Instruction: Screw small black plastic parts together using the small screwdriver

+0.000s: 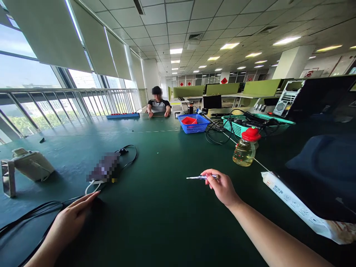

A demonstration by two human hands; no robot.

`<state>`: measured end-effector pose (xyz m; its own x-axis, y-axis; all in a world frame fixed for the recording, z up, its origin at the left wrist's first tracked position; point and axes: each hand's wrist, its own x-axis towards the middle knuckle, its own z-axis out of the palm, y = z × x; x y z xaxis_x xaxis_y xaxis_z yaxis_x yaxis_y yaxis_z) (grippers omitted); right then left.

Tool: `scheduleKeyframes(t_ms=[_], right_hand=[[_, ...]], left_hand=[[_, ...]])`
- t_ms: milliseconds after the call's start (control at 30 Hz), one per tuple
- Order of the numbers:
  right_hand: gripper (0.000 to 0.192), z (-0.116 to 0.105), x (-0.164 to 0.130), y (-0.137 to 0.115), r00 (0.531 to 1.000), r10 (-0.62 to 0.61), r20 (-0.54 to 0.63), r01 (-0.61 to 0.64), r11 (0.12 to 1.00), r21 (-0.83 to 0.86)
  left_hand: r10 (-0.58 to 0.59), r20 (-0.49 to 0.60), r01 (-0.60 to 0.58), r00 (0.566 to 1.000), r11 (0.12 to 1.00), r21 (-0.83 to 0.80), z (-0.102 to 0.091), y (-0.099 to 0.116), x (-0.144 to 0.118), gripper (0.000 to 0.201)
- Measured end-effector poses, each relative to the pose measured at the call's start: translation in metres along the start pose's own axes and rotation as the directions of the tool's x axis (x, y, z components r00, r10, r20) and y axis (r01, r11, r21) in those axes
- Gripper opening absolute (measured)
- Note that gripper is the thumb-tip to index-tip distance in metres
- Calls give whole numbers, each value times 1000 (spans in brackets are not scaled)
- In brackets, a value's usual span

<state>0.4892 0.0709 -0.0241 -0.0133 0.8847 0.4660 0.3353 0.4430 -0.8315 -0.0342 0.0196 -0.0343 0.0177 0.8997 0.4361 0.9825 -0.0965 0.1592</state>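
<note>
My right hand (218, 185) is closed round the handle of a slim screwdriver (197, 177) with a clear handle, like a voltage tester. Its metal tip points left, held over the dark green table (155, 218). At the lower left, my left hand (73, 217) is open, fingers stretched out together and pointing to the right. Just beyond those fingertips are a white cable loop (90, 187) and a blurred-out dark box (105, 167). A black cable (51, 207) runs beside and behind that hand. The left palm is turned from view.
A red-lidded bottle (244, 152), a blue basket (194, 128), and a green basket (233, 128) of cables stand beyond my right hand. A white packet (294, 204) and a dark bag (325, 178) lie right. A beige device (32, 163) sits left. Another person (158, 104) sits opposite.
</note>
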Motion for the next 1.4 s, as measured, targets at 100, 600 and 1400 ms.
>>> scheduleKeyframes(t_ms=[100,600,1400], right_hand=[[29,0,0,0,1000,-3,16,3,1000,3],[30,1,0,-5,1000,-28,9,28,1000,-4],[26,1,0,-10,1000,-27,4,28,999,-16]], left_hand=[[-5,3,5,1000,1000,22,-2,4,-1,52],[-17,-11,17,1000,1000,-8,1,1,-2,54],[-92,-26,93,995,995,32,-8,16,1,52]])
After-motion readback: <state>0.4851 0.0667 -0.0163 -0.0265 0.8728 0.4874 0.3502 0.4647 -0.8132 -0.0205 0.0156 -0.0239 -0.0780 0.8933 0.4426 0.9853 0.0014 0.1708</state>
